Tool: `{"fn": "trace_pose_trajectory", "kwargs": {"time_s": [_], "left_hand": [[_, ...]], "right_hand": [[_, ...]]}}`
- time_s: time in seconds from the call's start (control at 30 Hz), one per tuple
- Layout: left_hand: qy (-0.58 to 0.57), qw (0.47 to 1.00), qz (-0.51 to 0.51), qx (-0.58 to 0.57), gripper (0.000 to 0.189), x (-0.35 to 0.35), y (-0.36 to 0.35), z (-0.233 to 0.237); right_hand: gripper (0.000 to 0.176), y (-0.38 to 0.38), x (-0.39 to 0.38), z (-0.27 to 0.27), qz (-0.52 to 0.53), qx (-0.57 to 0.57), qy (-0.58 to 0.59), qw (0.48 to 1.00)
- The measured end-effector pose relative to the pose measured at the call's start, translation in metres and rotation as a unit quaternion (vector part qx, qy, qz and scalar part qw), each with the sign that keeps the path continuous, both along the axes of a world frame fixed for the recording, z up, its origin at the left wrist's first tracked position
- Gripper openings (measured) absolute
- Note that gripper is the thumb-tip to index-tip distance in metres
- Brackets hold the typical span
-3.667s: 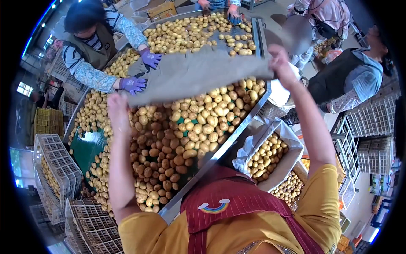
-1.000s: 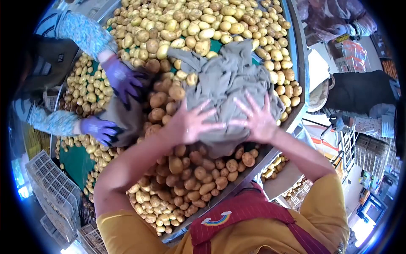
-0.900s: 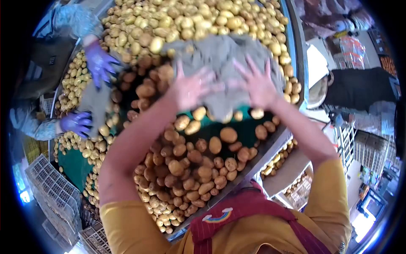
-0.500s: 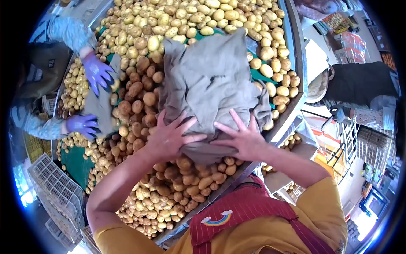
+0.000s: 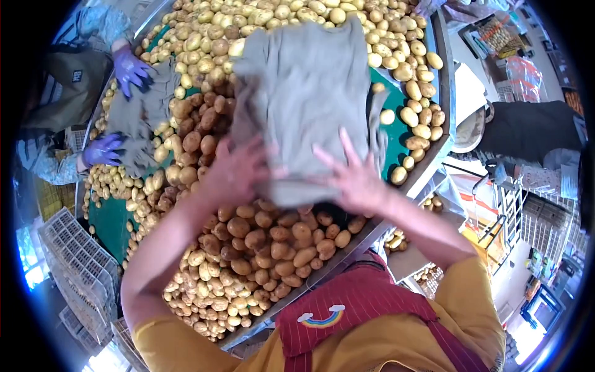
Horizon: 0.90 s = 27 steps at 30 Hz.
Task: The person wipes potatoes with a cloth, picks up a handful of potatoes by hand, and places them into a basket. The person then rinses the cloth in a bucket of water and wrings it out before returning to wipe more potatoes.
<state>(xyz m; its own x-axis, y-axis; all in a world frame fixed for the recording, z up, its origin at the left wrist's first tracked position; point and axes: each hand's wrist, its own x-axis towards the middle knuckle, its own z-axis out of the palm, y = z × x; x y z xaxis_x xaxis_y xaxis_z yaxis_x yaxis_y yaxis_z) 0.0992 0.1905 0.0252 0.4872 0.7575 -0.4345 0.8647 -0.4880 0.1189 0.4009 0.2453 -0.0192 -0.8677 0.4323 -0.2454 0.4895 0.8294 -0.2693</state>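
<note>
A large grey cloth (image 5: 307,99) lies spread over a heap of potatoes (image 5: 266,248) on a green-topped sorting table (image 5: 387,139). My left hand (image 5: 238,170) presses flat on the cloth's near left edge, fingers spread. At the near right edge my right hand (image 5: 353,180) presses down the same way. Neither hand is closed around the cloth. Darker, damp potatoes lie under and in front of the cloth; paler ones fill the far end (image 5: 310,15).
A co-worker in purple gloves (image 5: 130,65) across the table at left holds a second grey cloth (image 5: 139,118) on the potatoes. Another person (image 5: 527,133) stands at right. White plastic crates (image 5: 71,260) stack at lower left. A lined box of potatoes (image 5: 427,208) sits beyond the table's metal rim.
Since the cloth was held stretched in the air, it now lies on the potatoes. In the last second my hands rubbed it forward and back; it has now slid farther away and flattened.
</note>
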Motion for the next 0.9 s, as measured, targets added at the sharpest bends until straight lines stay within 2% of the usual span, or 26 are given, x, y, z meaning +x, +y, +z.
{"fn": "trace_pose_trajectory", "kwargs": {"time_s": [0.03, 0.07, 0.13, 0.17, 0.2, 0.23, 0.27, 0.3, 0.33, 0.4, 0.47, 0.5, 0.53, 0.57, 0.6, 0.63, 0.67, 0.7, 0.73, 0.8, 0.83, 0.87, 0.9], "left_hand": [[-0.011, 0.999, -0.017, -0.032, 0.078, 0.011, -0.023, 0.0], [-0.054, 0.998, -0.023, -0.015, 0.08, 0.013, -0.046, -0.015], [-0.041, 0.999, -0.013, -0.016, 0.08, 0.023, -0.036, -0.028], [-0.032, 0.999, -0.016, 0.02, 0.078, 0.026, -0.02, -0.032], [-0.022, 0.998, -0.02, 0.059, 0.076, 0.026, 0.011, -0.038], [-0.013, 0.995, -0.024, 0.098, 0.074, 0.022, 0.042, -0.044], [-0.074, 0.983, -0.008, 0.171, 0.064, 0.015, 0.068, -0.066], [-0.012, 0.962, -0.029, 0.27, 0.056, 0.015, 0.091, -0.082], [-0.015, 0.944, -0.027, 0.329, 0.055, 0.01, 0.108, -0.096], [-0.01, 0.964, 0.033, 0.265, 0.052, 0.014, 0.108, -0.08], [-0.098, 0.968, 0.039, 0.228, 0.058, 0.016, 0.073, -0.081], [-0.136, 0.966, 0.044, 0.217, 0.061, 0.016, 0.049, -0.077], [-0.088, 0.976, 0.004, 0.2, 0.063, 0.024, 0.018, -0.065], [-0.136, 0.985, 0.023, 0.107, 0.062, 0.033, -0.01, -0.04], [-0.159, 0.981, 0.004, 0.111, 0.06, 0.034, -0.029, -0.035], [-0.181, 0.977, -0.016, 0.115, 0.057, 0.034, -0.048, -0.03], [-0.164, 0.983, 0.015, 0.079, 0.055, 0.032, -0.041, -0.03], [-0.15, 0.987, 0.045, 0.037, 0.053, 0.028, -0.027, -0.036], [-0.138, 0.988, 0.074, -0.004, 0.051, 0.023, -0.009, -0.038], [-0.166, 0.968, 0.16, 0.096, 0.029, 0.018, 0.049, -0.019], [-0.256, 0.943, 0.177, 0.12, 0.029, 0.0, 0.098, -0.023], [-0.256, 0.933, 0.189, 0.169, 0.03, -0.004, 0.111, 0.007], [-0.256, 0.92, 0.202, 0.218, 0.03, -0.009, 0.124, 0.039]], "right_hand": [[0.063, -0.027, 0.008, 0.005, -0.018, -0.049, -0.034, 0.998], [0.066, -0.036, 0.011, 0.014, -0.004, -0.086, -0.077, 0.993], [0.067, -0.018, 0.014, 0.005, 0.017, -0.027, -0.067, 0.997], [0.072, 0.004, 0.009, 0.004, 0.035, -0.032, -0.109, 0.993], [0.074, 0.025, 0.001, 0.003, 0.046, 0.011, -0.117, 0.992], [0.068, 0.051, -0.01, -0.001, 0.0, 0.044, -0.091, 0.995], [0.063, 0.075, -0.02, -0.006, -0.049, 0.073, -0.066, 0.994], [0.056, 0.099, -0.03, -0.014, -0.08, 0.099, -0.073, 0.989], [0.053, 0.11, -0.039, -0.021, -0.124, 0.091, -0.049, 0.987], [0.05, 0.104, -0.042, -0.029, -0.162, 0.09, -0.019, 0.983], [0.046, 0.063, -0.024, -0.023, -0.148, 0.027, -0.009, 0.989], [0.047, 0.033, -0.014, -0.004, -0.118, 0.003, -0.012, 0.993], [0.054, 0.004, 0.001, 0.0, -0.076, -0.006, 0.009, 0.997], [0.064, -0.019, 0.015, 0.001, -0.029, -0.027, -0.04, 0.998], [0.071, -0.037, 0.024, 0.016, -0.002, -0.041, -0.087, 0.995], [0.076, -0.044, 0.04, 0.01, 0.017, -0.047, -0.043, 0.998], [0.076, -0.036, 0.04, 0.025, 0.053, -0.048, -0.051, 0.996], [0.069, -0.022, 0.053, 0.002, -0.021, -0.142, 0.06, 0.988], [0.063, -0.003, 0.059, -0.021, -0.096, -0.232, 0.167, 0.953], [0.044, 0.048, 0.032, 0.019, -0.258, -0.239, 0.284, 0.892], [0.034, 0.087, 0.028, 0.035, -0.229, -0.221, 0.292, 0.902], [0.032, 0.097, 0.006, 0.095, -0.306, -0.215, 0.275, 0.886], [0.035, 0.112, -0.003, 0.126, -0.295, -0.151, 0.297, 0.896]]}}
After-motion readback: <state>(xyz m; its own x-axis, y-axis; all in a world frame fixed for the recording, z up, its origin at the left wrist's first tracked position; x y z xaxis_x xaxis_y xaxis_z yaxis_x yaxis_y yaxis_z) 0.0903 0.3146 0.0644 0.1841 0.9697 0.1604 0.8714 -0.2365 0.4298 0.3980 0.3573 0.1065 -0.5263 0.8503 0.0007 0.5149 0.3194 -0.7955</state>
